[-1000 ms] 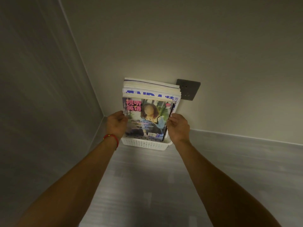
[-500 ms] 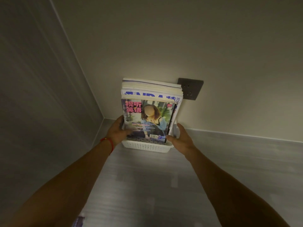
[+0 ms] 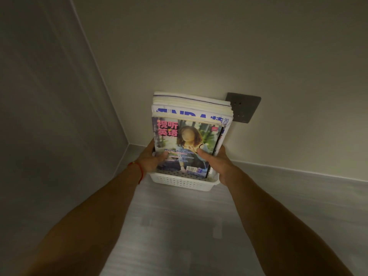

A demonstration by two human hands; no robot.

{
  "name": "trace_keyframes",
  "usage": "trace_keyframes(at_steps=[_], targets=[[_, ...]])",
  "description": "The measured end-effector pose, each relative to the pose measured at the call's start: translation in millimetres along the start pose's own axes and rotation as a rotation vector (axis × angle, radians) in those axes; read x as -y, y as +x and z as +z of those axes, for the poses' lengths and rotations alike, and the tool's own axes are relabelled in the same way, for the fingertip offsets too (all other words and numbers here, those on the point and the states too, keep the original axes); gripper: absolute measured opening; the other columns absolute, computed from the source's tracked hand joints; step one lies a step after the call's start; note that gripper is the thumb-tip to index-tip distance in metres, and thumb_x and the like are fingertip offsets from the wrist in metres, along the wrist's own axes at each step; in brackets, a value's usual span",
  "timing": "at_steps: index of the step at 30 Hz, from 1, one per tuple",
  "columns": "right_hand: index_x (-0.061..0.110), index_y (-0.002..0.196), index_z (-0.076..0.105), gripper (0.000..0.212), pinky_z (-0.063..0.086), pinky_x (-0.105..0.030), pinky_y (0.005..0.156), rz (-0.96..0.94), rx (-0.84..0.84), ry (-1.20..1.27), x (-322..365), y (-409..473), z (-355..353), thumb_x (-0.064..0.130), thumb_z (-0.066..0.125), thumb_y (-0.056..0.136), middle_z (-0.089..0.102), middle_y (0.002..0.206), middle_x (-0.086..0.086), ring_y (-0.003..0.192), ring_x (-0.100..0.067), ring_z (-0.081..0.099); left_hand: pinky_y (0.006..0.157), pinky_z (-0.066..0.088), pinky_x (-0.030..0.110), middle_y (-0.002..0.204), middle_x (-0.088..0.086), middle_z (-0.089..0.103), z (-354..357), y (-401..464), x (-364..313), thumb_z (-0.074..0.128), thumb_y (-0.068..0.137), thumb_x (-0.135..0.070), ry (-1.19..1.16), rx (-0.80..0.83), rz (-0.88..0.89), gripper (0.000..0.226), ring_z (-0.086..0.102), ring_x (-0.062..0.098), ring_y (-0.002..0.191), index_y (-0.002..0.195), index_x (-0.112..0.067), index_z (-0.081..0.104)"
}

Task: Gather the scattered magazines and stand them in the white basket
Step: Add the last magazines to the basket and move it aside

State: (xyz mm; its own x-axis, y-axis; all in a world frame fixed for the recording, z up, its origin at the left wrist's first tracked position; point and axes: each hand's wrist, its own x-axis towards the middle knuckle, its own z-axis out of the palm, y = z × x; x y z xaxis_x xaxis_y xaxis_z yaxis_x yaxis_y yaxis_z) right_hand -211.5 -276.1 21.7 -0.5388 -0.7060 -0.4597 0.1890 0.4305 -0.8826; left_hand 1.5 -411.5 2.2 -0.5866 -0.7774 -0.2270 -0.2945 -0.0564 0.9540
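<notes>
Several magazines (image 3: 189, 120) stand upright in a white perforated basket (image 3: 183, 183) that sits on a grey surface against the wall. The front one has a colourful cover with pink Chinese letters. My left hand (image 3: 152, 159) grips the stack's lower left side, thumb across the front cover. At the lower right side my right hand (image 3: 214, 161) holds the stack too, its thumb pressed on the cover. The fingers of both hands are hidden behind the magazines.
A dark wall socket plate (image 3: 246, 107) is mounted just behind and right of the magazines. A grey panel (image 3: 49, 116) rises at the left, forming a corner with the back wall. The grey surface (image 3: 179, 236) stretches toward me and to the right.
Both hands moved from the sides of the basket and stack onto the front cover, thumbs now lying across it. The magazines stand about as before.
</notes>
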Motion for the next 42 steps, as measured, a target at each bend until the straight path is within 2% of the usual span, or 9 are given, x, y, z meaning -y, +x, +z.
trace_keyframes(at_steps=[7,12,19,23,28,31,34,38,42], targets=[[0.028,0.139,0.036,0.079,0.037,-0.038,0.090,-0.036,0.063,-0.059,-12.3,-15.8,-2.6,0.044,0.079,0.075,0.052,0.126,0.005,0.108,-0.018,0.048,0.100,0.050,0.041,0.126,0.008,0.063,19.6,-40.4,9.3,0.065,0.091,-0.008,-0.066,-0.156,-0.066,0.053,0.060,0.028,0.117,0.140,-0.020,0.047],[0.035,0.130,0.045,0.067,0.040,-0.033,0.085,-0.078,0.156,-0.095,-27.6,-47.5,-10.0,0.047,0.079,0.074,0.059,0.112,0.018,0.096,-0.003,0.056,0.096,0.054,0.048,0.113,0.003,0.067,37.3,-96.3,12.0,0.063,0.091,-0.004,-0.090,-0.246,-0.045,0.047,0.064,0.026,0.106,0.134,-0.019,0.051],[0.051,0.120,0.045,0.066,0.044,-0.021,0.075,-0.072,0.376,-0.170,-51.5,-101.9,-16.8,0.056,0.081,0.065,0.063,0.105,0.035,0.094,0.012,0.059,0.072,0.051,0.016,0.110,-0.016,0.067,67.6,-206.2,14.2,0.060,0.093,-0.017,-0.129,-0.420,-0.073,0.039,0.064,0.003,0.100,0.129,-0.031,0.052],[0.051,0.127,0.040,0.079,0.044,-0.032,0.091,-0.072,0.532,-0.278,-62.2,-123.3,-6.6,0.066,0.080,0.060,0.058,0.116,0.031,0.105,0.007,0.054,0.086,0.047,0.033,0.113,-0.022,0.059,82.6,-269.7,22.2,0.057,0.096,-0.027,-0.196,-0.548,-0.124,0.043,0.057,0.001,0.101,0.136,-0.036,0.044],[0.055,0.126,0.043,0.078,0.045,-0.025,0.084,-0.118,0.696,-0.360,-68.0,-148.9,21.7,0.073,0.077,0.058,0.059,0.116,0.034,0.104,0.010,0.054,0.092,0.041,0.036,0.112,-0.034,0.048,97.8,-328.3,32.0,0.056,0.095,-0.036,-0.248,-0.739,-0.169,0.053,0.051,-0.001,0.103,0.143,-0.037,0.034],[0.054,0.124,0.046,0.070,0.046,-0.027,0.090,-0.148,0.805,-0.416,-69.8,-162.0,44.4,0.070,0.076,0.063,0.063,0.116,0.030,0.108,0.005,0.057,0.098,0.042,0.045,0.115,-0.028,0.052,101.7,-357.0,42.1,0.057,0.089,-0.046,-0.302,-0.852,-0.206,0.058,0.053,0.007,0.109,0.142,-0.040,0.035],[0.049,0.128,0.046,0.070,0.043,-0.030,0.093,-0.176,0.906,-0.485,-67.1,-172.9,73.2,0.065,0.076,0.068,0.061,0.118,0.028,0.107,0.006,0.054,0.108,0.041,0.054,0.132,-0.008,0.053,103.3,-378.9,52.2,0.060,0.086,-0.054,-0.325,-0.966,-0.208,0.065,0.053,0.018,0.122,0.144,-0.045,0.030],[0.042,0.132,0.047,0.067,0.039,-0.038,0.105,-0.192,1.009,-0.587,-64.7,-180.7,114.3,0.059,0.074,0.074,0.059,0.130,0.018,0.120,-0.008,0.053,0.107,0.045,0.053,0.138,0.000,0.053,100.1,-400.5,58.8,0.058,0.087,-0.044,-0.345,-1.098,-0.172,0.067,0.052,0.023,0.128,0.147,-0.040,0.029],[0.042,0.133,0.047,0.067,0.035,-0.044,0.110,-0.198,1.086,-0.647,-65.0,-187.3,150.5,0.059,0.073,0.074,0.056,0.135,0.016,0.127,-0.012,0.048,0.109,0.042,0.055,0.143,0.003,0.044,88.7,-414.8,65.8,0.058,0.094,-0.035,-0.400,-1.186,-0.199,0.064,0.047,0.026,0.131,0.145,-0.053,0.024]])
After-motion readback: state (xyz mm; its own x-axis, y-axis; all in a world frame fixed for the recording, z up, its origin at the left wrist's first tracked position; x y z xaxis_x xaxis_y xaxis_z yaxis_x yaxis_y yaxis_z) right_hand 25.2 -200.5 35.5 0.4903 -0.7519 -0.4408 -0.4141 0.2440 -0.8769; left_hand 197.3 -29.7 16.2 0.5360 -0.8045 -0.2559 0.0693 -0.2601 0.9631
